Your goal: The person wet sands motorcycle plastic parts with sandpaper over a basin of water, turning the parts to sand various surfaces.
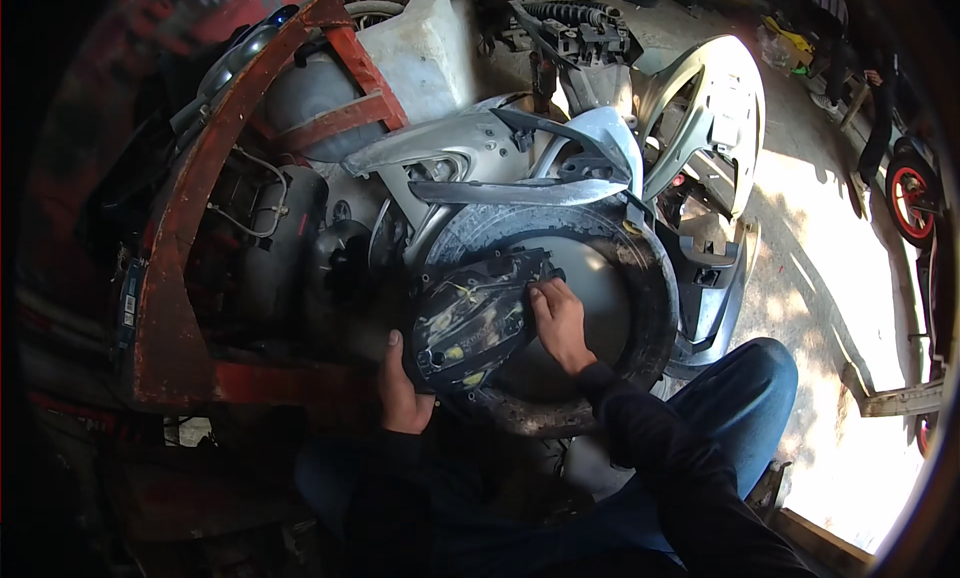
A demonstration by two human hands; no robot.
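A dark plastic motorcycle part with yellowish scuffs and glossy reflections lies tilted over the opening of a worn tyre. My left hand holds its lower left edge, the thumb pointing up along the side and the other fingers hidden beneath. At its right edge, my right hand has curled fingers closed against the part near a corner. Whether a small object is also between those fingertips cannot be made out. Inside the tyre a pale grey surface shows.
Silver fairing panels lean behind the tyre, beside a pale curved panel. On the left stand a rusty red metal frame and a dark cylindrical tank. A red-rimmed wheel and another person's legs are at right.
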